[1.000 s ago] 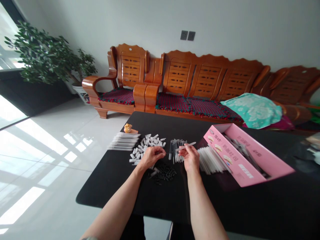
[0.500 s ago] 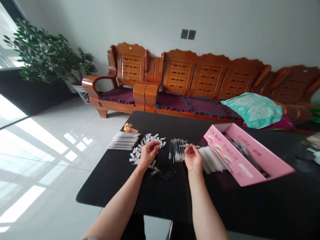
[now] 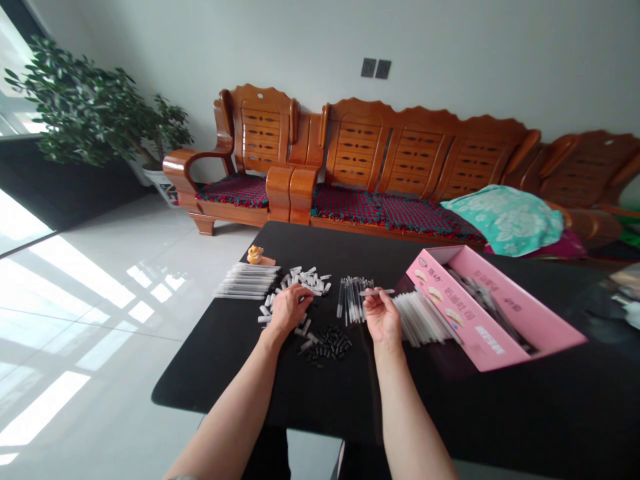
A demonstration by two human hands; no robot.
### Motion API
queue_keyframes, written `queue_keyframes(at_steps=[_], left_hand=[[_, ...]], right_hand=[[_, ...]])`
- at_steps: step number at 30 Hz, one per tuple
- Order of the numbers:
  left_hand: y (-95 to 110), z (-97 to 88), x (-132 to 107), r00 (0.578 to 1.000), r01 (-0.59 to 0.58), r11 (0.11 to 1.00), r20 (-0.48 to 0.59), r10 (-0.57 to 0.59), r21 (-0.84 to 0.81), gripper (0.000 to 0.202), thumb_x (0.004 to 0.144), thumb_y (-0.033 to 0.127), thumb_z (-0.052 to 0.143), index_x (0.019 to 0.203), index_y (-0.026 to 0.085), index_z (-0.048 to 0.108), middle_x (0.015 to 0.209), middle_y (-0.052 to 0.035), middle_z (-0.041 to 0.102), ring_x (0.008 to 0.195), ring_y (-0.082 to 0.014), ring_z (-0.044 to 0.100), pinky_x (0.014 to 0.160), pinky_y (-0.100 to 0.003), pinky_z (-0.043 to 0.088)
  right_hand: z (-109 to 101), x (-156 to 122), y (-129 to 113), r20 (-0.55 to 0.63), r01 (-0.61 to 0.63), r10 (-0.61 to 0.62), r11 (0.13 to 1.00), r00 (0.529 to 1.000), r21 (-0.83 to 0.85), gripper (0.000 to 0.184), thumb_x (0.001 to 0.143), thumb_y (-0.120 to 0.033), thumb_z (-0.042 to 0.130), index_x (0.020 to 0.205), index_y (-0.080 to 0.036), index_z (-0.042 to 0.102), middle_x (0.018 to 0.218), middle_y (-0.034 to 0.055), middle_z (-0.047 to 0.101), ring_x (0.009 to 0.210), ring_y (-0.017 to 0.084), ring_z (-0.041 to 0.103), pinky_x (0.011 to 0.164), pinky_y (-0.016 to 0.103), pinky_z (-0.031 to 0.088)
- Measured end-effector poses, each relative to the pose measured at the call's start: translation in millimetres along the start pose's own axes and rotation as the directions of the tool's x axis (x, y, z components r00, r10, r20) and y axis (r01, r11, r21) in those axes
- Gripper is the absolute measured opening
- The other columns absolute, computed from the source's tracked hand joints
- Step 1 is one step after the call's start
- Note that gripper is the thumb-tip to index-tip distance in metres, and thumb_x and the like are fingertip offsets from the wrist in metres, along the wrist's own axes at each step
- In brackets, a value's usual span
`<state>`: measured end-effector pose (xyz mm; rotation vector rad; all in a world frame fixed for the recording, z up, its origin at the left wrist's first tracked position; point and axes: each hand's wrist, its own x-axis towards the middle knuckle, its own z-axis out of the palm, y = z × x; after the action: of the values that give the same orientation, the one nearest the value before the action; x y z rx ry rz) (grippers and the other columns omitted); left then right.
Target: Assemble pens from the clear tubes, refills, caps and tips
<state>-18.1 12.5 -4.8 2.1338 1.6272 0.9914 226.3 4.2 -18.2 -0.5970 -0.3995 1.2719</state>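
My right hand (image 3: 383, 317) pinches a thin white pen tube (image 3: 377, 292) and holds it level above the black table (image 3: 450, 400). My left hand (image 3: 287, 308) rests palm down on a heap of small white caps (image 3: 300, 283), its fingers curled into the pile. Between my hands lie a bundle of clear refills (image 3: 353, 297) and a cluster of small black end pieces (image 3: 327, 347). A fan of white pen tubes (image 3: 423, 319) lies just right of my right hand.
A row of finished white pens (image 3: 246, 283) and a small orange figurine (image 3: 257, 255) sit at the table's far left. An open pink box (image 3: 493, 313) holding dark parts stands on the right. A wooden sofa (image 3: 390, 173) and a potted plant (image 3: 90, 107) stand beyond.
My left hand moved left from near the black pieces onto the white cap heap and lowered. My right hand turned the pen tube from slanted to level and shifted slightly right.
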Motion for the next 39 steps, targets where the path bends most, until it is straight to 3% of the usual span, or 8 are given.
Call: queue_keyframes(at_steps=[4,7,10,12,15,18,21,39], left_hand=[[1.1,3.7,-2.2,0.987,-0.117,0.992,0.117,0.112,0.042,0.018,0.083,0.025,0.062,0.095,0.027,0.075,0.096,-0.0033,0.069,0.084,-0.0184,0.063,0.07,-0.025,0.043],[3.9,7.2,-2.8,0.979,-0.146,0.989,0.146,0.145,0.0,0.016,0.083,0.021,0.061,0.091,0.024,0.075,0.09,-0.0047,0.067,0.082,-0.0179,0.062,0.071,-0.025,0.044],[10.4,12.0,-2.5,0.992,-0.087,0.987,0.077,0.098,-0.132,0.013,0.082,0.022,0.061,0.082,0.021,0.074,0.083,-0.0048,0.066,0.076,-0.0165,0.061,0.072,-0.026,0.045],[16.9,16.4,-2.4,0.998,0.017,0.944,0.06,0.003,-0.33,0.011,0.081,0.026,0.063,0.081,0.02,0.073,0.075,-0.0038,0.066,0.068,-0.0155,0.061,0.067,-0.025,0.046],[26.9,23.3,-3.0,0.971,0.239,0.676,0.194,-0.143,-0.697,0.02,0.077,0.035,0.068,0.081,0.015,0.069,0.061,-0.0017,0.064,0.056,-0.0146,0.06,0.055,-0.024,0.047],[32.5,26.3,-4.0,0.942,0.334,0.364,0.304,-0.139,-0.869,0.03,0.072,0.038,0.074,0.084,0.012,0.067,0.067,-0.0036,0.067,0.061,-0.0153,0.064,0.058,-0.025,0.052],[33.2,24.8,-4.4,0.932,0.362,0.255,0.339,-0.13,-0.897,0.031,0.069,0.035,0.078,0.085,0.011,0.066,0.071,-0.0049,0.069,0.066,-0.0155,0.067,0.064,-0.026,0.054],[33.5,24.0,-4.8,0.927,0.373,0.24,0.348,-0.139,-0.896,0.031,0.07,0.036,0.078,0.082,0.011,0.064,0.07,-0.0048,0.07,0.066,-0.0148,0.068,0.064,-0.025,0.054]], right_hand=[[1.8,-2.1,0.5,0.0,0.006,-0.006,1.0,1.0,-0.017,0.006,0.076,-0.018,0.07,0.08,-0.014,0.071,0.074,0.0055,0.077,0.058,0.012,0.071,0.057,0.02,0.06],[2.0,-2.7,1.7,0.01,0.021,-0.021,0.999,1.0,-0.04,0.008,0.075,-0.02,0.071,0.081,-0.015,0.071,0.074,0.0049,0.077,0.058,0.012,0.071,0.058,0.02,0.06],[2.3,-3.2,3.0,0.027,0.021,-0.019,0.998,0.999,-0.053,0.008,0.075,-0.021,0.072,0.081,-0.015,0.071,0.075,0.0044,0.077,0.059,0.013,0.071,0.058,0.021,0.061],[3.9,-4.4,3.8,0.047,0.002,0.001,0.998,0.999,-0.055,0.009,0.074,-0.021,0.072,0.081,-0.015,0.071,0.075,0.0049,0.077,0.06,0.013,0.072,0.059,0.022,0.061],[8.8,-7.7,5.4,0.087,-0.035,0.041,0.997,0.995,-0.075,0.012,0.072,-0.02,0.073,0.082,-0.015,0.07,0.076,0.0061,0.077,0.062,0.014,0.072,0.06,0.023,0.061],[15.3,-11.9,7.5,0.128,-0.049,0.066,0.99,0.99,-0.129,0.014,0.071,-0.02,0.074,0.084,-0.016,0.069,0.076,0.006,0.077,0.064,0.016,0.073,0.061,0.025,0.061],[20.6,-15.5,9.4,0.159,-0.052,0.083,0.98,0.984,-0.191,0.016,0.071,-0.02,0.076,0.085,-0.016,0.068,0.077,0.006,0.077,0.064,0.018,0.073,0.061,0.027,0.061],[26.6,-19.9,10.9,0.177,-0.04,0.094,0.957,0.98,-0.286,0.021,0.072,-0.023,0.077,0.087,-0.016,0.065,0.078,0.0074,0.077,0.065,0.02,0.074,0.06,0.028,0.061]])
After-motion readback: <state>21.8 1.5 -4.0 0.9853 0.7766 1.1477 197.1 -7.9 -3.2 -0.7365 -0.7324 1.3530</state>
